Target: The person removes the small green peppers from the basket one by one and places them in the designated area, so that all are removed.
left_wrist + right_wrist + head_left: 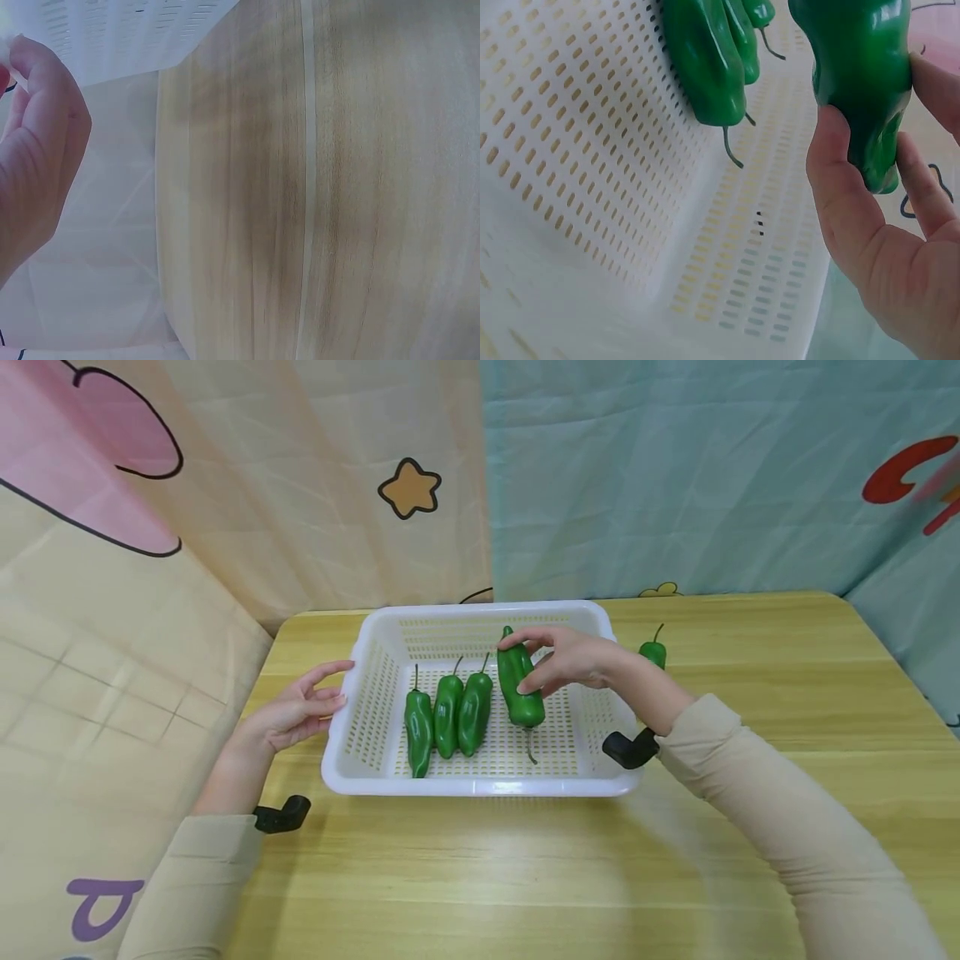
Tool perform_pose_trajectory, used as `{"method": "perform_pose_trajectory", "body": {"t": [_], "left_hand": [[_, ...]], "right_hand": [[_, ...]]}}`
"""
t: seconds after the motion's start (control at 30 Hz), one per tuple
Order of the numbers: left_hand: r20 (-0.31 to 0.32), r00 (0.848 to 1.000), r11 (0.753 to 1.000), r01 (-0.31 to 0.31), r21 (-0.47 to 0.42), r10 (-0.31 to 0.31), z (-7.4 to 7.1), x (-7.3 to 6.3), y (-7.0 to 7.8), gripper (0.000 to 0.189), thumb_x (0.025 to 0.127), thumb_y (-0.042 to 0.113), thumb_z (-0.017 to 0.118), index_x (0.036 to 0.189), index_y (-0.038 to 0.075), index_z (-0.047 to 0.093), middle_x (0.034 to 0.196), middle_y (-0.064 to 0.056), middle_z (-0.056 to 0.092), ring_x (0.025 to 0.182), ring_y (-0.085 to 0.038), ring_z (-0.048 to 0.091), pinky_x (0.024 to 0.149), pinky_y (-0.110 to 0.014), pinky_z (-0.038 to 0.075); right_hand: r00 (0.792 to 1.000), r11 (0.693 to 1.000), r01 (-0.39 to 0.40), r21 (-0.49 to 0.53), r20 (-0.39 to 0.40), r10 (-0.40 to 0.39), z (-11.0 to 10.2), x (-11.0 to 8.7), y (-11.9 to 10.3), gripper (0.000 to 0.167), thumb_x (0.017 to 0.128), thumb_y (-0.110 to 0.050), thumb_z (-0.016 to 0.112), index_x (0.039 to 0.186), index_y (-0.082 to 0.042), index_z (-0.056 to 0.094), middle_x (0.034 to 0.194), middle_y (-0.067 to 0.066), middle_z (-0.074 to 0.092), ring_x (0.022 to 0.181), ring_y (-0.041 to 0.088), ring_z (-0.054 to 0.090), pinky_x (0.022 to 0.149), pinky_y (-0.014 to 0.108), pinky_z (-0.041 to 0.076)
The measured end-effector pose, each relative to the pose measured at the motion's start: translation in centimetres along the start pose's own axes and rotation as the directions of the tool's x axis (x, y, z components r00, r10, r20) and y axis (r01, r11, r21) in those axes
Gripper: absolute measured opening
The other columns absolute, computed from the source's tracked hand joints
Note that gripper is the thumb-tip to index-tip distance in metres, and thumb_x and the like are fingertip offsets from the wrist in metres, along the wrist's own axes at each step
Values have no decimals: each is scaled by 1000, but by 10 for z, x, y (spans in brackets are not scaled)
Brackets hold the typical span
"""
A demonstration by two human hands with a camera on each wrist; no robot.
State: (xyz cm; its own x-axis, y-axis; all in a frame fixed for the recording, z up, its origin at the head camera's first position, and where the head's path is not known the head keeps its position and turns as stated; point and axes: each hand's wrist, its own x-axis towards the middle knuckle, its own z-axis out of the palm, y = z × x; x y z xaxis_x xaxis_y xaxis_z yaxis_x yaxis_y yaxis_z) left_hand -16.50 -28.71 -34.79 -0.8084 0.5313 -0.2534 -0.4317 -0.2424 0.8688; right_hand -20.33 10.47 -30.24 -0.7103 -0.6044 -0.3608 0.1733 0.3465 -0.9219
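Gripping a green pepper (pixel 519 687) over the white basket (pixel 480 787), right hand (pixel 573 658) pinches it; left hand (pixel 296 714), fingers relaxed, touches rim at 9 o'clock.

Right hand (pixel 573 658) grips a green pepper (pixel 519 687) over the white basket (pixel 480 783); three more peppers (pixel 447 718) lie inside; left hand (pixel 300 710) touches the basket's left rim; one pepper (pixel 653 651) sits behind on the table (pixel 750 693).
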Motion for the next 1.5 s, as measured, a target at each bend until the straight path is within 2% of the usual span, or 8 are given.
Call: {"method": "perform_pose_trajectory", "body": {"t": [0.4, 0.63, 0.8, 1.1, 1.33, 1.5], "left_hand": [[23, 1000, 1000, -9, -15, 9, -1, 0, -1, 44, 93, -11, 45, 128, 16, 39, 102, -12, 64, 92, -24, 65, 76, -34, 56], [24, 1000, 1000, -5, -15, 5, -1, 0, 0, 44, 93, -10, 45, 128, 16, 40, 102, -12, 64, 92, -24, 65, 75, -33, 56], [28, 1000, 1000, -10, -15, 10, -2, -1, 0, 44, 93, -11, 45, 127, 16, 41, 103, -12, 64, 92, -24, 64, 75, -34, 56], [-1, 1000, 1000, 4, 16, -4, 1, 0, 1, 44, 93, -10, 46, 126, 18, 43, 103, -11, 64, 91, -23, 65, 75, -34, 56], [-22, 1000, 1000, 3, 23, -2, 2, -1, 2, 44, 92, -10, 47, 125, 18, 43, 100, -11, 65, 90, -23, 65, 74, -33, 56], [-42, 999, 998, 16, 59, -14, 3, -1, 3, 43, 92, -9, 47, 125, 19, 44, 100, -10, 65, 89, -22, 65, 74, -33, 56]], "right_hand": [[999, 999, 33, 13, -37, -32, -18, -19, -3, 65, 78, 9, 67, 136, -6, 41, 125, 20, 36, 87, 28, 63, 76, 46, 55], [998, 999, 29, -27, -58, -31, -35, -32, 1, 64, 80, 4, 68, 137, -6, 40, 127, 20, 35, 93, 27, 62, 77, 47, 54], [996, 999, 39, -35, -74, -42, -46, -41, 3, 66, 80, 4, 67, 138, -5, 38, 127, 21, 34, 93, 27, 62, 77, 43, 55], [995, 999, 44, -5, -89, -44, -63, -56, 12, 67, 81, 3, 67, 139, -3, 35, 128, 20, 31, 91, 25, 62, 76, 42, 55], [994, 999, 33, 2, -107, -33, -73, -67, 18, 65, 82, 3, 67, 139, -4, 35, 128, 19, 30, 96, 25, 62, 75, 42, 55], [993, 998, 60, -8, -106, -60, -81, -81, 24, 63, 82, 2, 67, 137, -7, 39, 126, 19, 30, 96, 24, 62, 74, 43, 55]]}}
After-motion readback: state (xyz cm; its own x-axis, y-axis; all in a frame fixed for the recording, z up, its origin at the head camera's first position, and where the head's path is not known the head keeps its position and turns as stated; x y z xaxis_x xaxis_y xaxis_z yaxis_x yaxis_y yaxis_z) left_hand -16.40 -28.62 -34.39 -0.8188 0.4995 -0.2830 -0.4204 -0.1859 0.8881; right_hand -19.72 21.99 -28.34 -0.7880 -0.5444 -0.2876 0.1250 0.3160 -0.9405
